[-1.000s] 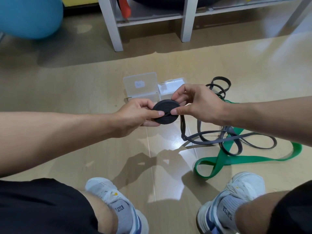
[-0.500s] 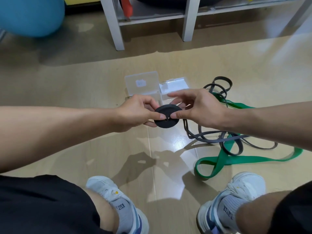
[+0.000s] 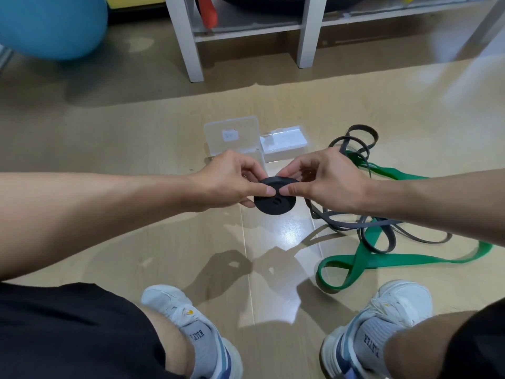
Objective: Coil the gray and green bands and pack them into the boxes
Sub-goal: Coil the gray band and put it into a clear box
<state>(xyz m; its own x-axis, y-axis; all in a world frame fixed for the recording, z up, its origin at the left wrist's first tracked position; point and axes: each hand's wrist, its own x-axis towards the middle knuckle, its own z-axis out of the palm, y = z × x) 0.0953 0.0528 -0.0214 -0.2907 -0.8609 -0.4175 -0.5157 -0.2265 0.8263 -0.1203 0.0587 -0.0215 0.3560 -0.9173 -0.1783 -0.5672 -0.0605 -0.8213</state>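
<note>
Both hands meet over the middle of the wood-look floor, pinching one tightly wound gray band coil, a flat dark disc held roughly level. Left hand grips the coil's left edge, thumb on top, fingers curled under; right hand grips the right edge, thumb on top touching the left thumb near the coil centre, fingers curled over the far rim. The uncoiled tail of the gray band drops from under the right hand and lies in loose loops on the floor to the right, tangled over the green band, which lies flat in a big open loop toward the right edge of the floor. Beyond the hands, two clear plastic boxes just beside each other: left box with its lid standing up, small label on it, interior hidden by the left hand; right box lower, contents cannot tell. White shelf unit legs at the far edge of the floor, orange item on its lower shelf. Blue exercise ball at far left corner. Near edge: white sneakers, gray socks, black shorts.
</note>
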